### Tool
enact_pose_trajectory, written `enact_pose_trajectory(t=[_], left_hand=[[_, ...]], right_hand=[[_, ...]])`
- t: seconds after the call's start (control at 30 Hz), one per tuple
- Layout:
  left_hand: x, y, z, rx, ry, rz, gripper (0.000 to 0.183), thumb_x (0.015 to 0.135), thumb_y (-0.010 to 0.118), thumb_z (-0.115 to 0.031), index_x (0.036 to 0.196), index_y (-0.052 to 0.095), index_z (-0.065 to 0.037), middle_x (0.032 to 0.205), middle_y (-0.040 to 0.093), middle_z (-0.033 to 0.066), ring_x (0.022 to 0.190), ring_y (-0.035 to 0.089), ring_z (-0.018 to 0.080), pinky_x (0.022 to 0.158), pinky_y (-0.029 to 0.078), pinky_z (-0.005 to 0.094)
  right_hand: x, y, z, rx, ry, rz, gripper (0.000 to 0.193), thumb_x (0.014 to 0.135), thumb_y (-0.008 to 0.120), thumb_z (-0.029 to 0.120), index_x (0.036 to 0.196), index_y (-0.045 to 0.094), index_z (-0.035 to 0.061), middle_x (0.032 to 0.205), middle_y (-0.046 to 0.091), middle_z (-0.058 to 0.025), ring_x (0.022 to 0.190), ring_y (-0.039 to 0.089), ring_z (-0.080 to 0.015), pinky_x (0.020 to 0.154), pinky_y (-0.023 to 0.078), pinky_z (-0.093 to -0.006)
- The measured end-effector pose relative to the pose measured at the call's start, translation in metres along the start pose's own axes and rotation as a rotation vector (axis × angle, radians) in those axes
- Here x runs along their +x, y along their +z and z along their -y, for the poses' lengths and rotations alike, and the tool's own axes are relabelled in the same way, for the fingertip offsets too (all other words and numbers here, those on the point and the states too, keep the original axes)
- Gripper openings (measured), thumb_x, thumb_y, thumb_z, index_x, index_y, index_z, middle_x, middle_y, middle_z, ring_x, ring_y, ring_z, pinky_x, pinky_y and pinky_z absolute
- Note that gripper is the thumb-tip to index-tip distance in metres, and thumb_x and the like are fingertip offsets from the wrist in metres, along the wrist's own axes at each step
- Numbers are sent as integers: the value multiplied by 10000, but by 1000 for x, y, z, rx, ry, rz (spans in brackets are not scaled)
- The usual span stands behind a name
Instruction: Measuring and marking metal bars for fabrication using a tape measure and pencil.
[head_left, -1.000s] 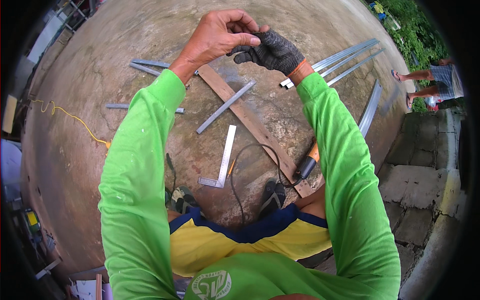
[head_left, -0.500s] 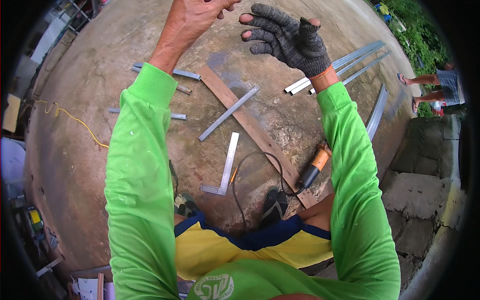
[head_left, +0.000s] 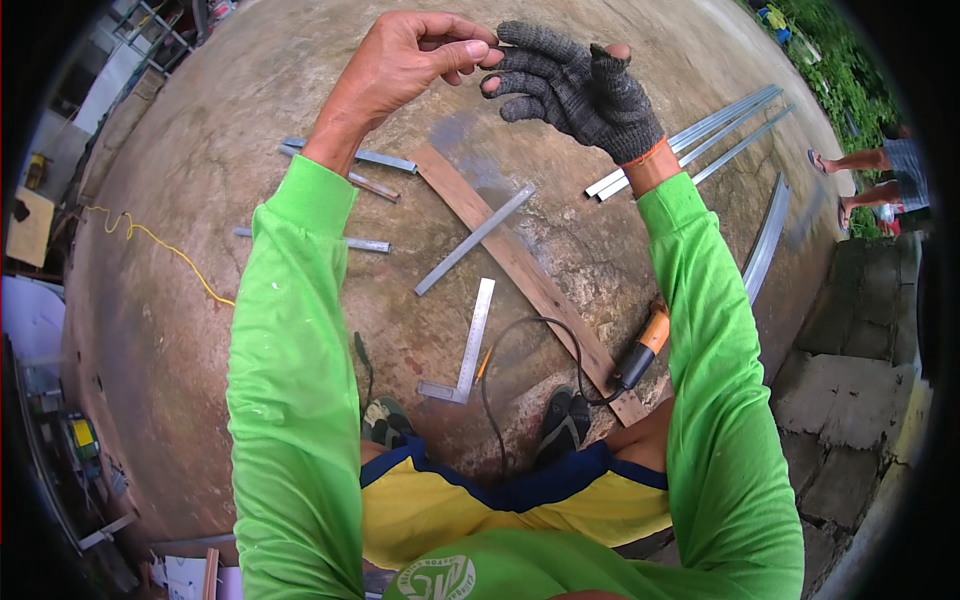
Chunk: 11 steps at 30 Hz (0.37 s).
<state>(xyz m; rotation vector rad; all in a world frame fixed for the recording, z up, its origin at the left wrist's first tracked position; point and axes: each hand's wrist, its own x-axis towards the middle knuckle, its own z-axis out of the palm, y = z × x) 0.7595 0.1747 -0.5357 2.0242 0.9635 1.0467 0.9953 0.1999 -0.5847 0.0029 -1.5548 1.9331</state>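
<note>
Raised in front of me at the top of the view, my left hand (head_left: 418, 58) is bare, its thumb and fingers pinched together at a fingertip of the grey knitted glove (head_left: 590, 100). That glove covers my right hand (head_left: 575, 85), whose fingers are stretched out and apart, palm partly turned up. Bare fingertips poke out of the glove, and an orange band edges its cuff. My right hand grips nothing. Below, on the ground, lie a metal try square (head_left: 472, 345), a pencil (head_left: 483, 364) and an orange-and-black angle grinder (head_left: 642, 348), partly hidden by my right sleeve.
A wooden plank (head_left: 520, 275) lies slantwise on the concrete floor, a short metal tube (head_left: 475, 240) across it. Long metal profiles (head_left: 725, 130) lie at right, shorter ones (head_left: 370, 160) at left. A yellow cord (head_left: 180, 255) runs left. Concrete blocks (head_left: 845, 390) and another person's legs (head_left: 865, 180) are at right.
My left hand has come lower into view and its fingers now meet the glove's fingertips. The gloved right hand stays spread; the whole scene has shifted slightly right and down.
</note>
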Motion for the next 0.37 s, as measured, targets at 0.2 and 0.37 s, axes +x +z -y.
enact_pose_trajectory(t=[0.2,0.37], left_hand=[[-1,4,-7,82,-21,93,265,863,685,-201,1062,681,-27,960,709,77,938,654,142,718,497,237],[-7,22,-12,67,-157,-118,255,834,702,-204,984,662,-3,633,597,-4,503,514,59,464,397,184]], right_hand=[[5,4,7,10,55,-30,819,822,574,542,1412,331,28,1344,482,-176,1200,513,-321,969,464,-422],[-58,4,28,-356,215,-350,276,929,569,153,1118,590,-46,854,679,-125,654,662,-184,571,555,-274]])
